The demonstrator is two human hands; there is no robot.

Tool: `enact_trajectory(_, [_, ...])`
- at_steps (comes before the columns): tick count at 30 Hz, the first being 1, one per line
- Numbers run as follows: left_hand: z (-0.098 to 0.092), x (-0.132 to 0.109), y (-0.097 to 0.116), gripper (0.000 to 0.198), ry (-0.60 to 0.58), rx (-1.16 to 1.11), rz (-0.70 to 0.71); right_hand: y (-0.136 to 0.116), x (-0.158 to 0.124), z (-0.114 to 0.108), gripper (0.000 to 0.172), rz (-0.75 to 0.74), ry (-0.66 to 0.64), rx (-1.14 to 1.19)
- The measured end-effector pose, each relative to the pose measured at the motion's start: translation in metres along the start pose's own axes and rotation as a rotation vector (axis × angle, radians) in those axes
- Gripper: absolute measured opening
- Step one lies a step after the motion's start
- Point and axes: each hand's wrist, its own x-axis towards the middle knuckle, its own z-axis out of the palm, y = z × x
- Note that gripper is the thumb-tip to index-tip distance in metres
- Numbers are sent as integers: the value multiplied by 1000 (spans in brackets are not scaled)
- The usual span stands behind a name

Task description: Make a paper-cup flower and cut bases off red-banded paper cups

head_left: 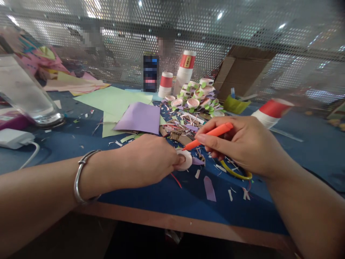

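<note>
An orange marker (207,137) is pinched in my right hand (237,142), its tip pointing down and left. That tip meets, or nearly meets, the upper edge of a small white paper disc (186,160), which looks like a cut cup base. My left hand (151,162), fingers closed, holds the disc down near the table; part of the disc is hidden behind the fingers. A purple paper strip (198,161) lies against the disc's right side. Below my right hand rests a yellow ring-shaped thing (237,174), partly covered.
Paper scraps (210,189) litter the blue table (129,201). Behind are a pile of cut cup pieces (193,103), stacked paper cups (185,68), purple paper (140,118) and green paper (113,102). A glass (27,90) stands left, a phone (150,73) at back, tilted cups (273,111) right.
</note>
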Motion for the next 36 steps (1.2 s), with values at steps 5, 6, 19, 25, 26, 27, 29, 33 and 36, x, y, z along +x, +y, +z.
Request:
enact_trajectory(5, [2,-2,-2,25,10,16,36,4,1,7,24,-2,-52,0])
enact_trajectory(6, [2,-2,-2,25,4,24,41,4,1,7,24,0,-61,-3])
enact_trajectory(19, [0,-3,-3,22,31,-15,86,5,3,8,23,23,-81,-77])
enact_trajectory(25, [-3,-2,0,35,19,-25,42,3,3,7,23,-50,-40,-160])
enact_trajectory(26, [-3,-2,0,34,19,-21,44,3,3,7,23,-57,-34,-169])
enact_trajectory(27, [-3,-3,0,33,19,-17,47,2,2,7,23,-65,-31,-175])
enact_trajectory(29, [-2,-3,0,33,18,-11,48,2,2,6,24,-77,-27,-186])
enact_trajectory(33, [-1,-3,-1,39,22,-14,36,0,2,5,22,-92,-27,-207])
enact_trajectory(36, [0,-2,-1,43,27,-16,35,-3,1,5,20,-101,-22,-216])
